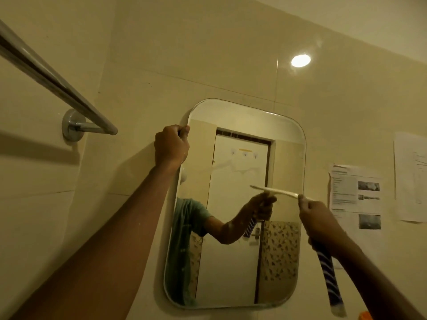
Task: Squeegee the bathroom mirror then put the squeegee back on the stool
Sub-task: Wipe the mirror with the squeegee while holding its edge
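Striped blue and white, the squeegee (329,280) handle is gripped by the right hand (321,218), with the fingers curled round it. Its pale blade is met by its own reflection near the right edge of the mirror (233,262), about mid-height. The mirror's upper left edge is gripped by the left hand (172,146). Bare glass is left below and left of the blade. Printed sheets (355,192) are fixed just beside the right edge, and a towel rail (57,86) is mounted well apart
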{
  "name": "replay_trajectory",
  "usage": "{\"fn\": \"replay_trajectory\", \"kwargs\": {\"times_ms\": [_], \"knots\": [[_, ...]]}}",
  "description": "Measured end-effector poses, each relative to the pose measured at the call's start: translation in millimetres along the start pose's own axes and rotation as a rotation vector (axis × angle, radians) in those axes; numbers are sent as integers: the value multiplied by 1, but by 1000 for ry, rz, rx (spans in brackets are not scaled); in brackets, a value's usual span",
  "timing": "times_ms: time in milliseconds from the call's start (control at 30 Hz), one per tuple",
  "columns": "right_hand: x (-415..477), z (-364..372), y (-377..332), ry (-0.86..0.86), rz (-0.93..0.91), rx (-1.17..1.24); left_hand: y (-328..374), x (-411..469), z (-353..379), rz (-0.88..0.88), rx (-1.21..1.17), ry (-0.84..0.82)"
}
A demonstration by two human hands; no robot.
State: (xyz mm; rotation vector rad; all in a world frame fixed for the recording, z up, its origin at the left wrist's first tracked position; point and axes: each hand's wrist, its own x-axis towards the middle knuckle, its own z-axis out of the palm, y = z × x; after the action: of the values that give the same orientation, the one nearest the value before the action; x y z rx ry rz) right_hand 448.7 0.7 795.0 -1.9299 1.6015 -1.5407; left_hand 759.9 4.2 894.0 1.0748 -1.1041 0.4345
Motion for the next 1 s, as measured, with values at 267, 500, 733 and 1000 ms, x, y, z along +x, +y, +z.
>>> {"fn": "replay_trajectory", "kwargs": {"times_ms": [267, 500, 733, 1000], "knots": [[35, -41, -66, 51, -123, 132, -1, -9, -8, -19, -41, -60], [46, -32, -69, 83, -340, 38, -6, -15, -10, -99, 142, -130], [-1, 24, 2, 69, -229, -26, -9, -17, -5, -62, 188, -90], [82, -41, -113, 201, -410, -37, -13, -14, -5, -53, 155, -88]]}}
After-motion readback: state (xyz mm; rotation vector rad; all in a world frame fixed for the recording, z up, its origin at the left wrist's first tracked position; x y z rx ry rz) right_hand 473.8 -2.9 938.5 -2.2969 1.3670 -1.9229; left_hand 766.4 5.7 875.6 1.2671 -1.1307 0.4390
